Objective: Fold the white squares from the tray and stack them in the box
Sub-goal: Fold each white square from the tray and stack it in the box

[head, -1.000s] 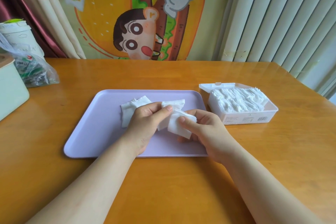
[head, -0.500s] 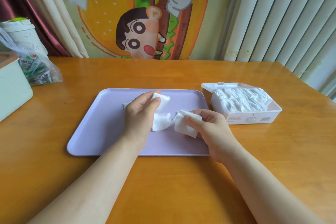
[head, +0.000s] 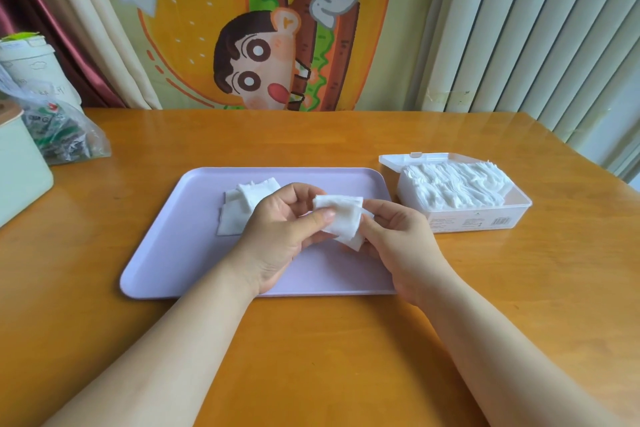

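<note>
Head view: two hands over one lilac tray. Left hand and right hand both pinch the same white square, grip narrow, thumb against fingers. The square is raised above tray centre. Loose squares at tray's 10 o'clock overlap: at least two, exact count unclear. One open box at tray's 3 o'clock on the surface holds one packed stack.

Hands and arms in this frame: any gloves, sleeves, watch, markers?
Nothing worn. The left hand and right hand are bare: no gloves, rings or tape visible. The left arm and right arm are bare to the frame edge, with no sleeve, watch or band in view.
</note>
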Demonstrator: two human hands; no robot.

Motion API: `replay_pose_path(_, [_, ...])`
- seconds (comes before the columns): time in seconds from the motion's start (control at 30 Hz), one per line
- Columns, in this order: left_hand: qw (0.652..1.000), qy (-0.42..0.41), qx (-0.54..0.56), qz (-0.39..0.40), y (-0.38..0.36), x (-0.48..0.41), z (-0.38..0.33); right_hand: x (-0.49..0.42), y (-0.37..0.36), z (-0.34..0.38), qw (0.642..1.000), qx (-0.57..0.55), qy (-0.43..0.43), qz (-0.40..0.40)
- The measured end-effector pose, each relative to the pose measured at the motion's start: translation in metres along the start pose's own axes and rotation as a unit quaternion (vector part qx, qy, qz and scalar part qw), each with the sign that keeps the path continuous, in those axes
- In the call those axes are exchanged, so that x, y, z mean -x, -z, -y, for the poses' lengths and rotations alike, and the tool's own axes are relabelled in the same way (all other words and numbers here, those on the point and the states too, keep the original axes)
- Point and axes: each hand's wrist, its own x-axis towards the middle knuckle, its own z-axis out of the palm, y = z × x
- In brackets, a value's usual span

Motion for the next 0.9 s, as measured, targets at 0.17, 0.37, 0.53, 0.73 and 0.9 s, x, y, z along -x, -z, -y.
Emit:
replay_pose_path(0.17, [0.993, -0.010, -0.119, -0.016, -0.0032, 0.0006, 0.0023, 0.0009, 0.0018, 0.0027, 1.000, -0.016, -0.004, -0.004])
replay_pose_path(0.37, [0.994, -0.005, -0.107, -0.027, -0.0032, 0.0014, 0.0007, -0.0010, 0.0027, -0.0006, 1.000, 0.001, -0.005, -0.017])
replay_pose_path(0.53, [0.990, -0.005, -0.142, -0.020, -0.0022, 0.0023, 0.0020, -0.0014, 0.0038, -0.0011, 1.000, 0.000, -0.005, -0.007])
replay_pose_path(0.73, [0.979, -0.017, -0.201, -0.042, -0.0003, -0.0003, 0.0090, 0.0014, 0.0050, 0.0002, 1.000, -0.016, 0.005, 0.018])
replay_pose_path(0.9, [0.963, -0.040, -0.251, -0.088, -0.0020, -0.0007, 0.0090, 0.0045, 0.0057, 0.0009, 0.997, -0.035, 0.017, 0.067])
